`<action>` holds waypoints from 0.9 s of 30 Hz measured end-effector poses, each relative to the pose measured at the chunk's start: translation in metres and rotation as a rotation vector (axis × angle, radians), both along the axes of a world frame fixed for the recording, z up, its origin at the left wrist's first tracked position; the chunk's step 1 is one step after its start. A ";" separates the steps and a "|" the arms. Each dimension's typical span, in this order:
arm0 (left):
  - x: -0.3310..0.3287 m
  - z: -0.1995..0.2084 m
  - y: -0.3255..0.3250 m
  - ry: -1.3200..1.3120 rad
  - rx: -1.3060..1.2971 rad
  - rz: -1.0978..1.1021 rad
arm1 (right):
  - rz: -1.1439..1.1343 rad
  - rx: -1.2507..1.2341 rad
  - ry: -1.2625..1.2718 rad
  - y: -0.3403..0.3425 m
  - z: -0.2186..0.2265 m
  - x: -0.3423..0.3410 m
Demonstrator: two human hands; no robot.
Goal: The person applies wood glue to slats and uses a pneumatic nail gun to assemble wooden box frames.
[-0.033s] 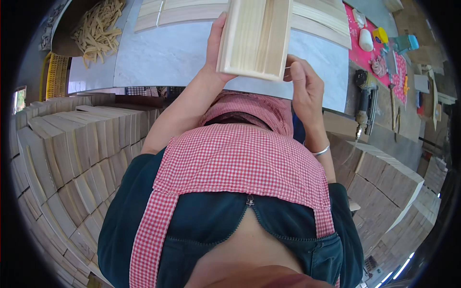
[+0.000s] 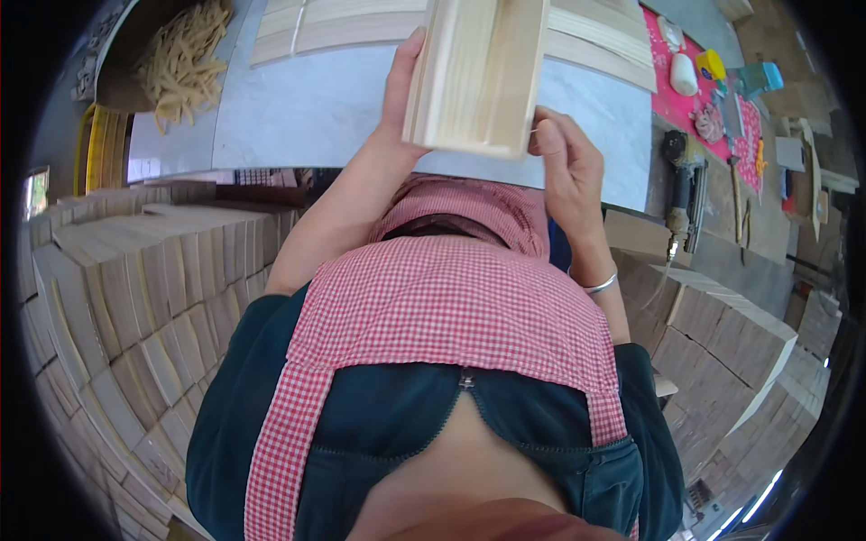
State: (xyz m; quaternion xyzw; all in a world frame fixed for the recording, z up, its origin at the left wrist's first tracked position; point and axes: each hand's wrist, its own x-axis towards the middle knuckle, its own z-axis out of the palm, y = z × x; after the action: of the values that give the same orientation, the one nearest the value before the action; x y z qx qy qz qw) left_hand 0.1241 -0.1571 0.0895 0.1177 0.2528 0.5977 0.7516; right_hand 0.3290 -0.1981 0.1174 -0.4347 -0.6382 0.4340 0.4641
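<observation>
A pale wooden box (image 2: 474, 86), with a rounded rim and a recessed face, is held up over the table. My left hand (image 2: 400, 104) grips its left side, thumb along the edge and the other fingers hidden behind it. By the lower right corner of the box is my right hand (image 2: 570, 167), its fingers curled and pinched together. Something thin and pale shows at those fingertips, too small to name. Whether the right fingers touch the box I cannot tell.
Flat wooden boards (image 2: 347, 32) lie across the back of the grey-white table (image 2: 298, 117). A container of wood strips (image 2: 185, 59) stands far left. Stacked wooden pieces (image 2: 171, 307) rise at both sides. At right are a pneumatic tool (image 2: 678, 185), a white bottle (image 2: 684, 74) and a yellow tub (image 2: 711, 65).
The box has tipped a little, its near end coming slightly closer to me. My right hand has shifted slightly left and nearer, still pinched by the corner. My left hand keeps its grip.
</observation>
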 end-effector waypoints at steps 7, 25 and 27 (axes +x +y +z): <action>-0.027 0.010 0.005 1.506 0.618 -0.170 | -0.424 0.035 -0.368 0.018 -0.038 0.101; 0.075 0.034 -0.002 1.324 0.855 -0.433 | -0.761 -0.313 -0.977 0.043 -0.024 0.276; 0.115 0.030 -0.003 1.114 0.709 -0.600 | -0.738 -0.384 -0.652 0.036 0.010 0.260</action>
State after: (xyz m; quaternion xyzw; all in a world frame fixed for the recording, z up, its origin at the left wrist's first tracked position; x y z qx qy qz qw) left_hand 0.2387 -0.1604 0.1191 0.7057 0.3459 0.2633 0.5596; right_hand 0.5887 -0.1623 0.1275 -0.8201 -0.4629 0.1930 0.2754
